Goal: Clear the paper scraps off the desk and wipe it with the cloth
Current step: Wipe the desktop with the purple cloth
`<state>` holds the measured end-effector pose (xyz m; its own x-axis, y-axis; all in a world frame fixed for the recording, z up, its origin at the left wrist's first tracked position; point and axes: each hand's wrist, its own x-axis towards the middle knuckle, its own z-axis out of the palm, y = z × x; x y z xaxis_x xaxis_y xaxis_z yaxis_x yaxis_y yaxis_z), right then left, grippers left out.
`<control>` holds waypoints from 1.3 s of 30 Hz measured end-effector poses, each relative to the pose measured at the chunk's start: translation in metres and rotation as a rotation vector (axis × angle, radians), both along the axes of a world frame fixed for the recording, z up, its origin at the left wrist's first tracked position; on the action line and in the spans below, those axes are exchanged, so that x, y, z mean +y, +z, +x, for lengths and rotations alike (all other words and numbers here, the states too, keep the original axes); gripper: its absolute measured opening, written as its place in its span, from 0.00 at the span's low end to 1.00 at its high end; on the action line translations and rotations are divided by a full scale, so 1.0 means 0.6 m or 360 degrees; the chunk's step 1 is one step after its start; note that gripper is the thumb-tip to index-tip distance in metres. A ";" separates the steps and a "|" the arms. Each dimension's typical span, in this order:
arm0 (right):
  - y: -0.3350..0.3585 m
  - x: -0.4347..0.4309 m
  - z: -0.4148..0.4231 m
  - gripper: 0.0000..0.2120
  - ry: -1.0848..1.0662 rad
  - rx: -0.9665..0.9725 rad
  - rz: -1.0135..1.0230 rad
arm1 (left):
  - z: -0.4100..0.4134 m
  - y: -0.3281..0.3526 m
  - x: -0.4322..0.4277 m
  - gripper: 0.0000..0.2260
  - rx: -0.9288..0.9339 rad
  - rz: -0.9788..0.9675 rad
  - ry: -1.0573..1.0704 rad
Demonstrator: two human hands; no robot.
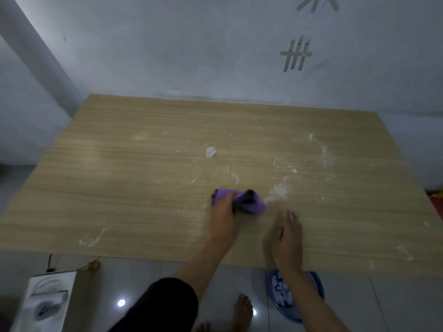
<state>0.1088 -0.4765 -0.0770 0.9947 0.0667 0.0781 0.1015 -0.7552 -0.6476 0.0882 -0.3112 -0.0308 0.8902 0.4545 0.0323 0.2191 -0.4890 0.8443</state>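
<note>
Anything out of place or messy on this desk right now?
Yes. One torn paper scrap lies mid-desk, and white powdery smears streak the right half of the desk, beyond the purple cloth. Nothing looks broken or tipped.

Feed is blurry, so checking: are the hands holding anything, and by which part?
Left hand presses the cloth at its left end; grip unclear. Right hand holds nothing.

Blurred fingers, half-covered cloth
The right hand [286, 238] is blurred, its fingers [291, 215] running together; the left hand [224, 216] covers part of the cloth [250, 203], its grip unclear; below the right wrist, the desk [143, 188] edge and forearm [309, 295] hide much of the basket [287, 315].
</note>
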 end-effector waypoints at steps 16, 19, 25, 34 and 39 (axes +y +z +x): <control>0.017 -0.029 -0.040 0.22 -0.0016 0.0292 0.0029 | -0.094 -0.061 -0.013 0.21 0.0268 -0.0092 -0.0032; 0.015 -0.031 -0.048 0.26 0.0021 0.0260 0.0044 | -0.086 -0.028 -0.086 0.18 0.0332 -0.0359 -0.0193; 0.019 -0.032 -0.074 0.24 -0.0024 0.0284 0.0178 | -0.100 0.025 0.002 0.11 -0.0202 -0.0367 0.0398; 0.029 -0.027 -0.103 0.24 -0.0059 0.0355 0.0227 | -0.159 -0.057 0.087 0.17 0.0230 -0.0002 0.0346; 0.074 -0.034 -0.089 0.23 -0.0225 0.0245 0.0419 | -0.147 -0.030 -0.051 0.21 0.0221 -0.0225 -0.0056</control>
<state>0.0552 -0.4968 -0.0326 0.9941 -0.0753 -0.0777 -0.1066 -0.5593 -0.8221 -0.0003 -0.3415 -0.0489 0.8972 0.4141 -0.1537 0.3229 -0.3773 0.8680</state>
